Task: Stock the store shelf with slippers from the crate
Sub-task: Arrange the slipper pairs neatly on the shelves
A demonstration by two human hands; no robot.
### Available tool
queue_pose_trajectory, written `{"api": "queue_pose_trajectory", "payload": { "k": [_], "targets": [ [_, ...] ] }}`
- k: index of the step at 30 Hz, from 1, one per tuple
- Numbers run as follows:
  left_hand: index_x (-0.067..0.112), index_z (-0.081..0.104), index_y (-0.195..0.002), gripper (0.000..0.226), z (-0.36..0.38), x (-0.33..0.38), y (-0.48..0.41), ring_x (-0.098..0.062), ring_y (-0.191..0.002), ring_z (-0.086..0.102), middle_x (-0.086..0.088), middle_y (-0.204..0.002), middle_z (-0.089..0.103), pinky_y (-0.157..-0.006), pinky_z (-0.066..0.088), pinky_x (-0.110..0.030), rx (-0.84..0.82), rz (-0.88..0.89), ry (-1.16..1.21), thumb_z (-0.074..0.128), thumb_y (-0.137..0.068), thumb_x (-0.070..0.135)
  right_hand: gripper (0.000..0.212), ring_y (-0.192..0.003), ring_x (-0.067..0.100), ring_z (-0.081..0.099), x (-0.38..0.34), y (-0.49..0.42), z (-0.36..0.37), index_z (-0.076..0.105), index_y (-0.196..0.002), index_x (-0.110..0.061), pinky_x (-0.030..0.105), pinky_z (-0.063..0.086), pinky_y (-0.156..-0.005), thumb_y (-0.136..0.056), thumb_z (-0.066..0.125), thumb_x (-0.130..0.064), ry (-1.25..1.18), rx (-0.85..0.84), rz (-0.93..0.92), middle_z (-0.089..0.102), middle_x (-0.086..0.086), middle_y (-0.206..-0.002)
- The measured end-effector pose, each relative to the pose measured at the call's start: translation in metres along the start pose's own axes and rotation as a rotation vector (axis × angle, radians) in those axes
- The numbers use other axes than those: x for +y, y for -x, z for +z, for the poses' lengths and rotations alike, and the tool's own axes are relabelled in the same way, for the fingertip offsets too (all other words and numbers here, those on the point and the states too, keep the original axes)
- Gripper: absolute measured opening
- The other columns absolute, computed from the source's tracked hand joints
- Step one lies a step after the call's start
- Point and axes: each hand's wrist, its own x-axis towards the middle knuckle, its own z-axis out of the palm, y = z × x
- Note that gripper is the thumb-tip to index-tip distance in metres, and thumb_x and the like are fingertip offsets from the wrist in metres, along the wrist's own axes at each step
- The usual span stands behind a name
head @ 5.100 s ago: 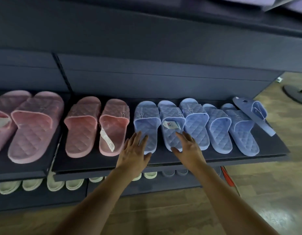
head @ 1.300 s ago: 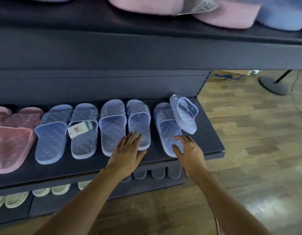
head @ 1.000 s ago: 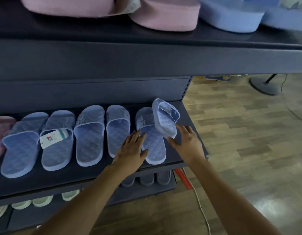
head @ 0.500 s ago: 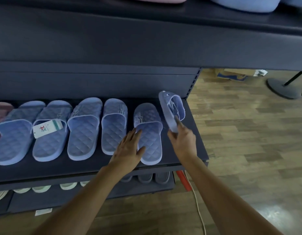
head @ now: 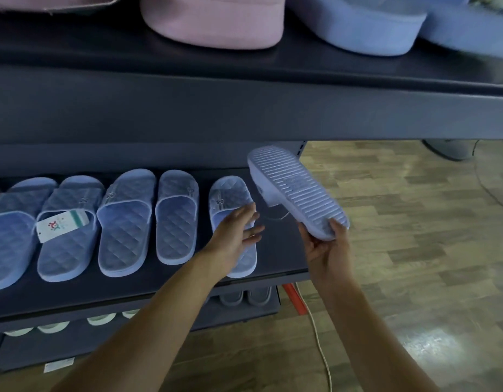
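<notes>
Our right hand (head: pixel 326 250) pinches the blue slipper (head: pixel 298 190) by its near end, ribbed sole toward us, tilted up above the right end of the shelf (head: pixel 281 250). Our left hand (head: pixel 236 233) is spread, over the last slipper in the row (head: pixel 230 193); contact unclear.

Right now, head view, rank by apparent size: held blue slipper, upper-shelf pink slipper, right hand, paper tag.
1. The held blue slipper and the pink slipper: alike, and the pink one is cropped at the top, so unranked.
2. The right hand.
3. The paper tag.
</notes>
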Motion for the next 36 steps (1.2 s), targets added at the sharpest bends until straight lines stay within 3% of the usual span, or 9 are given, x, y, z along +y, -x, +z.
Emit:
{"api": "queue_pose_trajectory", "payload": {
  "k": [5,8,14,19,22,26,30,33,36],
  "targets": [
    [0.009,0.057,-0.109,0.033,0.01,0.007,-0.008,-0.026,-0.095,0.06,-0.011,-0.102,0.06,-0.083,0.052,-0.034,-0.1,-0.083,0.335,0.055,-0.087,0.033,0.074,-0.087,0.03,0.07,0.011,0.008,-0.003,0.062,-0.105,0.012,0.028,0.058,-0.058,-0.038,0.088,-0.006,-0.21,-0.046,0.299,0.067,0.025,-0.103],
    [0.008,0.061,-0.098,0.024,0.008,0.016,-0.007,-0.022,-0.087,0.066,-0.011,-0.095,0.065,-0.085,0.053,-0.033,-0.111,-0.023,0.485,0.061,-0.081,0.025,0.027,-0.081,0.028,0.071,0.012,0.014,0.0,0.068,-0.086,0.014,0.027,0.058,-0.057,-0.069,0.07,-0.007,-0.17,-0.05,0.432,0.069,0.025,-0.095],
    [0.006,0.057,-0.09,0.009,0.007,0.018,-0.01,-0.019,-0.074,0.065,-0.01,-0.089,0.062,-0.078,0.053,-0.031,-0.009,-0.052,0.51,0.053,-0.091,0.013,0.018,-0.066,0.025,0.07,0.009,0.006,-0.003,0.054,-0.1,0.004,0.028,0.058,-0.052,-0.086,0.05,-0.006,0.011,-0.003,0.488,0.069,0.019,-0.08],
    [0.01,0.056,-0.103,0.014,0.006,0.012,-0.012,-0.016,-0.076,0.063,-0.004,-0.083,0.064,-0.069,0.055,-0.028,0.026,0.028,0.412,0.056,-0.089,0.011,0.036,-0.099,0.023,0.057,0.015,-0.005,-0.007,0.051,-0.127,-0.012,0.03,0.054,-0.076,-0.094,0.043,0.0,0.821,-0.073,0.163,0.06,-0.001,-0.102],
    [0.009,0.052,-0.115,0.025,0.011,0.011,-0.009,-0.018,-0.077,0.064,-0.007,-0.088,0.064,-0.072,0.054,-0.031,0.031,0.07,0.326,0.055,-0.09,0.011,0.053,-0.113,0.005,0.048,0.023,-0.005,-0.002,0.042,-0.138,-0.021,0.021,0.038,-0.092,-0.087,0.055,-0.034,1.001,-0.241,0.087,0.052,-0.005,-0.129],
    [0.007,0.048,-0.124,0.035,0.016,0.01,-0.006,-0.019,-0.075,0.063,-0.008,-0.09,0.063,-0.065,0.054,-0.029,0.033,0.087,0.24,0.055,-0.09,0.011,0.081,-0.11,-0.005,0.055,0.039,-0.012,-0.006,0.04,-0.137,-0.034,0.017,0.044,-0.091,-0.065,0.073,-0.049,1.039,-0.275,-0.02,0.055,-0.006,-0.126],
    [0.018,0.046,-0.128,0.039,0.004,0.014,-0.005,-0.02,-0.088,0.061,-0.009,-0.107,0.062,-0.08,0.05,-0.03,0.007,0.073,0.073,0.056,-0.09,0.021,0.039,-0.101,0.004,0.062,0.038,-0.013,-0.006,0.058,-0.123,-0.018,0.015,0.047,-0.081,-0.085,0.063,-0.024,0.904,-0.177,-0.046,0.067,-0.009,-0.106],
    [0.024,0.052,-0.12,0.028,-0.016,0.01,-0.005,-0.015,-0.092,0.06,-0.004,-0.113,0.061,-0.082,0.046,-0.03,0.113,0.154,-0.25,0.053,-0.092,0.028,0.009,-0.099,0.023,0.06,0.03,-0.022,-0.019,0.065,-0.095,-0.026,0.044,0.05,-0.09,-0.087,0.062,-0.029,0.75,0.04,0.143,0.066,-0.004,-0.095],
    [0.02,0.047,-0.129,0.037,-0.033,-0.002,-0.008,-0.01,-0.103,0.053,0.002,-0.116,0.056,-0.086,0.038,-0.024,0.174,0.246,-0.435,0.052,-0.092,0.022,0.018,-0.101,0.04,0.059,0.022,-0.031,-0.036,0.062,-0.104,-0.015,0.057,0.051,-0.079,-0.088,0.06,-0.023,0.577,0.122,0.274,0.062,0.011,-0.109]
  ]
}}
